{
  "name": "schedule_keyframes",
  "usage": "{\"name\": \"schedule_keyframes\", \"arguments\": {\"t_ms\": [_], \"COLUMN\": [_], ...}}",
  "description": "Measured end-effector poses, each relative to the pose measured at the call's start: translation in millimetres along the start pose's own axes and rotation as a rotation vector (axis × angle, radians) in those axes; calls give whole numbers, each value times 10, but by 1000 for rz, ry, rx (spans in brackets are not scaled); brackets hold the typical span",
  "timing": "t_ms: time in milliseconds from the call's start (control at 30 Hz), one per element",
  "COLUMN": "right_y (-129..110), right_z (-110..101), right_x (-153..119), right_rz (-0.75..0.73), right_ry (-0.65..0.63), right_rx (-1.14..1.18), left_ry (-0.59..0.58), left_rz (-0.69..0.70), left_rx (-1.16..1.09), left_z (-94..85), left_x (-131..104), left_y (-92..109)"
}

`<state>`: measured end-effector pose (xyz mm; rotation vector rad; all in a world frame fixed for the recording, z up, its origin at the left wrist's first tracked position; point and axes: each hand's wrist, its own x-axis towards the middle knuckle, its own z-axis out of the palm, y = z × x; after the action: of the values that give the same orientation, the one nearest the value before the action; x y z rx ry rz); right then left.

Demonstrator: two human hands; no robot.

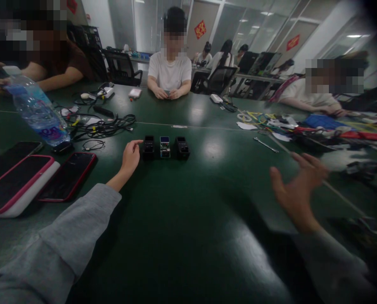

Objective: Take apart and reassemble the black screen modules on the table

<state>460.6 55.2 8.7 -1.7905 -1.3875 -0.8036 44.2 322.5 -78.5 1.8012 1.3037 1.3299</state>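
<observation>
honestly, a careless poke from the empty, half-curled left hand (pixel 131 155) could shove the black housing (pixel 148 147) just beside it into the adjacent circuit board (pixel 164 147), with the right hand (pixel 297 188) spread wide, empty.

We hold a fingertip of our left grip (pixel 131 155) at a black case (pixel 148 146), a circuit board (pixel 164 147) at its three o'clock. Our right grip (pixel 297 192) hangs spread, blurred.

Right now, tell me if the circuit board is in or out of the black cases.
Out: the circuit board sits between the black cases, with visible gaps either side.
</observation>
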Motion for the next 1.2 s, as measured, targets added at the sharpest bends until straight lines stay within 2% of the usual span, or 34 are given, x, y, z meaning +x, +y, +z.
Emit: {"name": "schedule_keyframes", "arguments": {"t_ms": [133,200,233,300,333,400,533,600,700,833,933,1000,1100,1200], "right_y": [-1104,-1519,-1643,-1733,-1720,-1643,-1507,-1479,-1457,-1437,-1368,-1236,-840,-245], "right_z": [923,1280,1405,1548,1574,1577,1592,1642,1697,1564,1296,1074,690,216], "right_x": [162,127,94,33,13,6,41,44,32,-3,-100,-221,-450,-622], "right_rz": [-114,-260,-343,-421,-422,-353,-118,-70,-43,-11,-25,-45,-78,-48], "right_ry": [-161,-343,-452,-597,-624,-588,-420,-432,-520,-558,-605,-644,-647,-537], "right_rx": [218,279,310,359,387,440,492,516,577,599,581,548,447,232], "left_ry": [-2,-4,-9,-10,-11,-11,-24,-28,-29,-25,-24,-23,-20,-21], "left_rz": [-12,-26,-31,-36,-37,-42,-57,-57,-49,-62,-60,-49,-42,-34], "left_rx": [5,5,5,4,2,-2,-26,-45,-53,-50,-51,-44,-25,-21], "left_z": [2,7,9,10,10,10,17,24,30,26,19,17,17,19], "left_x": [11,21,25,28,27,24,19,17,16,15,14,13,9,5], "left_y": [9,6,5,6,8,11,4,-2,-3,11,21,26,33,40]}}
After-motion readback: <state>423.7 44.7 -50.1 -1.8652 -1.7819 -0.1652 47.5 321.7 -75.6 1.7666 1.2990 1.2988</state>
